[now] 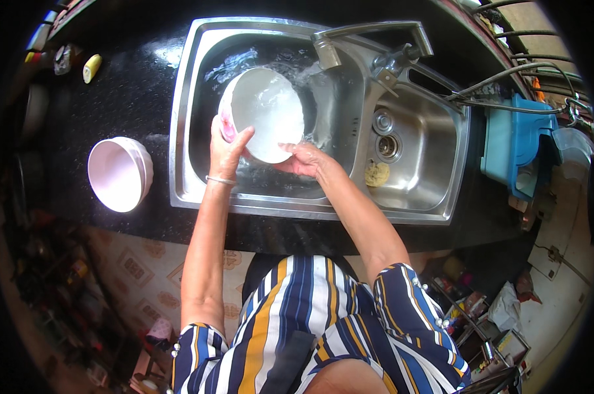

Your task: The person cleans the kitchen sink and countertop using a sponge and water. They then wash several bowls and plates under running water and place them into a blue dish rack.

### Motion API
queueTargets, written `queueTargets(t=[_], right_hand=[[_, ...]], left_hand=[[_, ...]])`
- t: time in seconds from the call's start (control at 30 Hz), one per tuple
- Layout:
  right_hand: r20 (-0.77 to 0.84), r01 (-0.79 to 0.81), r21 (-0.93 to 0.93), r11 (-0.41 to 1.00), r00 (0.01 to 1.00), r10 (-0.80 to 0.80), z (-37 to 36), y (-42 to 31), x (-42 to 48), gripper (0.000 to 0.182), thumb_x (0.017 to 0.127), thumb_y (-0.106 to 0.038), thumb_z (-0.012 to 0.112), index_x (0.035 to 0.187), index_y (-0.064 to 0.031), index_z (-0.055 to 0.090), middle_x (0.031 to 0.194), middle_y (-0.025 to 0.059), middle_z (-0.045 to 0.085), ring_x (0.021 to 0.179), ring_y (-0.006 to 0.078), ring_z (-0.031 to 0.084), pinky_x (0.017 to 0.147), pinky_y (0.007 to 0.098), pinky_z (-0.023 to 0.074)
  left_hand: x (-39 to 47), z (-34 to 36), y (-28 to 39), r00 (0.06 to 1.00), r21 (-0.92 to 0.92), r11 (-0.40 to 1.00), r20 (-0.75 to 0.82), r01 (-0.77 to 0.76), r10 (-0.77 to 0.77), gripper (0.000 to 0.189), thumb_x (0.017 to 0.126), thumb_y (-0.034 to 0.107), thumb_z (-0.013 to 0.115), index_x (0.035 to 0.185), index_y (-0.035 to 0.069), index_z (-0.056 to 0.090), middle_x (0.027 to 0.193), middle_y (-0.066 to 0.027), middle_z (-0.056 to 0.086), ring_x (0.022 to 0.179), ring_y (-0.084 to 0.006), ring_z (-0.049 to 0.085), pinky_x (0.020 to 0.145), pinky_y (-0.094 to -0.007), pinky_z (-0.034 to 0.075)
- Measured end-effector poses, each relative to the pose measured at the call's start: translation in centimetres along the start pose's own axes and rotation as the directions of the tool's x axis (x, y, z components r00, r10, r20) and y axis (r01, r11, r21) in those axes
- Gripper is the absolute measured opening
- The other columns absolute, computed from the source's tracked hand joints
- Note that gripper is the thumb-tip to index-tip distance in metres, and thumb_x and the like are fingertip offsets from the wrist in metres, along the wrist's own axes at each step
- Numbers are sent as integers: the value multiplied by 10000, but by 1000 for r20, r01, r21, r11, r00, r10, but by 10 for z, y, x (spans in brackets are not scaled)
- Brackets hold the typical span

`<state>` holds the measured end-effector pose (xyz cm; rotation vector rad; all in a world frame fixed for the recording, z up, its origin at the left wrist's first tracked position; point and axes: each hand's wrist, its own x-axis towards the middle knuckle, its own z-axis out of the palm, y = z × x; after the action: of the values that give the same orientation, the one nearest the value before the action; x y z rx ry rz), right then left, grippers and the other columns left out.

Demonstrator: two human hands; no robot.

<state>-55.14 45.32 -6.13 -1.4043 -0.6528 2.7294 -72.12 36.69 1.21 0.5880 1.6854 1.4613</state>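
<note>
Both hands hold a white bowl with a pink flower pattern, tilted over the large basin of a stainless steel sink. My left hand grips its left side, thumb near the rim. My right hand holds its lower right rim, with the fingers partly hidden beneath. Water stands in the basin under the bowl. The metal faucet reaches in from the upper right of the basin. On the black counter to the left, white bowls lie stacked on their side or tilted.
A yellow round scrubber or sponge lies in the small basin near its drain strainer. A blue plastic container stands right of the sink. A yellow piece lies on the back left of the counter.
</note>
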Motion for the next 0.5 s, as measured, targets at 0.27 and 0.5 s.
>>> queueTargets(t=[0.27,0.5], right_hand=[[-135,8,-989,149,379,-915,2,-17,-7,447,841,-288,633,1137,23,507,1114,209,565,984,376,568,852,433,458],[-492,34,-284,958,853,-177,-55,-4,51,385,868,-361,572,1078,-39,562,935,107,617,807,216,603,668,337,530]], left_hand=[[-35,-23,9,872,599,790,-310,-131,380,729,693,154,604,1344,-45,344,1230,-235,449,1146,-353,448,978,-397,357],[-61,-33,44,798,719,605,-117,-343,591,820,554,124,653,1313,-4,372,1130,-248,402,1044,-397,451,920,-437,380]])
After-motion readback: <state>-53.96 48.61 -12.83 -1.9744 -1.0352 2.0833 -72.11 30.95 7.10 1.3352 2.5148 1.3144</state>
